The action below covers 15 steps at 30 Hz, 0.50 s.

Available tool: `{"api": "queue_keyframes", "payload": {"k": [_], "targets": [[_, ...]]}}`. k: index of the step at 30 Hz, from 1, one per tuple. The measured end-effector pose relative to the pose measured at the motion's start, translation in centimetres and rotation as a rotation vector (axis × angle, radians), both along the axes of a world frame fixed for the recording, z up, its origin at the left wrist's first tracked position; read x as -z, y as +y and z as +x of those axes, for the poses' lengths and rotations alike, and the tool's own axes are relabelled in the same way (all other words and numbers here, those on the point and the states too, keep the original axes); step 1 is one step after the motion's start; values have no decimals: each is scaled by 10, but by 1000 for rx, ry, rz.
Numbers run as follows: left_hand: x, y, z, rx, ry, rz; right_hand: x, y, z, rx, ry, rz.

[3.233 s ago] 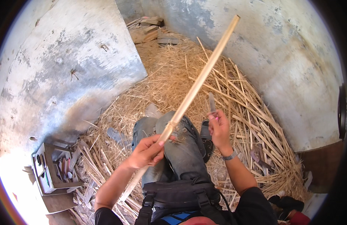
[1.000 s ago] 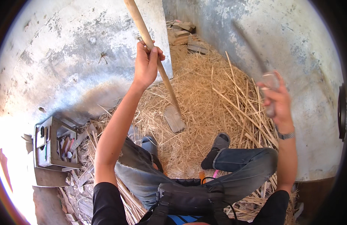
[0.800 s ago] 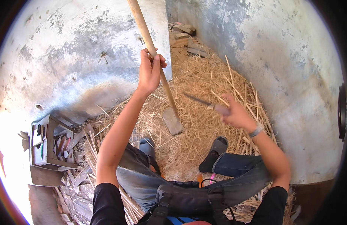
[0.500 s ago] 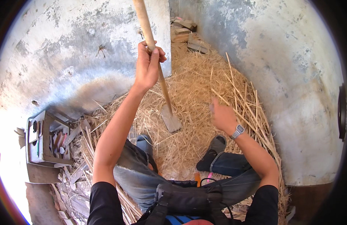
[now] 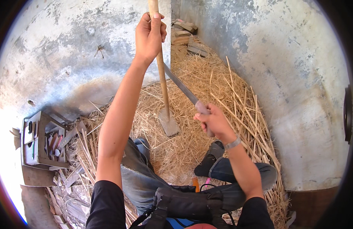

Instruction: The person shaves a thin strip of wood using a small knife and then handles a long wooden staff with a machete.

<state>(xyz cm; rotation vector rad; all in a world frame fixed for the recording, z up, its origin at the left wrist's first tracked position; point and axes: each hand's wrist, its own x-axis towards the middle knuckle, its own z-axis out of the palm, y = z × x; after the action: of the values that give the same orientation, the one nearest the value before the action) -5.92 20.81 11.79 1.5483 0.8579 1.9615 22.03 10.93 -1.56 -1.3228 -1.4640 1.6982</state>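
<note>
My left hand point(image 5: 149, 38) is wrapped round the upper part of a pale wooden pole point(image 5: 162, 82), thumb along its near side. The pole stands nearly upright, its lower end on a flat greyish block point(image 5: 169, 128) between my feet. In my right hand point(image 5: 216, 123) is the handle of a long knife point(image 5: 184, 89) with a dark, straight blade. The blade slants up and left, its far end at the pole below my left hand. Whether blade and pole touch, I cannot tell.
Straw and shavings point(image 5: 199, 76) cover the floor around my feet. Long thin sticks point(image 5: 253, 126) lie along the right wall. Wood blocks point(image 5: 195, 47) sit in the far corner. At left a wooden box-like stool point(image 5: 41, 143) holds small items. Worn plaster walls point(image 5: 283, 57) curve round.
My left hand has gone up along with the pole's upper end, which now stands more upright. My right hand, blurred before, has shifted slightly left, and the knife's blade now shows clearly.
</note>
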Motion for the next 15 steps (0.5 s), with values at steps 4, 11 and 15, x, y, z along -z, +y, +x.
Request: {"api": "queue_keyframes", "payload": {"k": [4,11,15], "targets": [[7,1,18,-160,-87,95,-6,-56,-39,102,191,-31],[15,6,24,-335,-31,141,-17,-95,-55,302,383,196],[15,10,34,-365,-14,162,9,-106,-45,233,156,454]]}}
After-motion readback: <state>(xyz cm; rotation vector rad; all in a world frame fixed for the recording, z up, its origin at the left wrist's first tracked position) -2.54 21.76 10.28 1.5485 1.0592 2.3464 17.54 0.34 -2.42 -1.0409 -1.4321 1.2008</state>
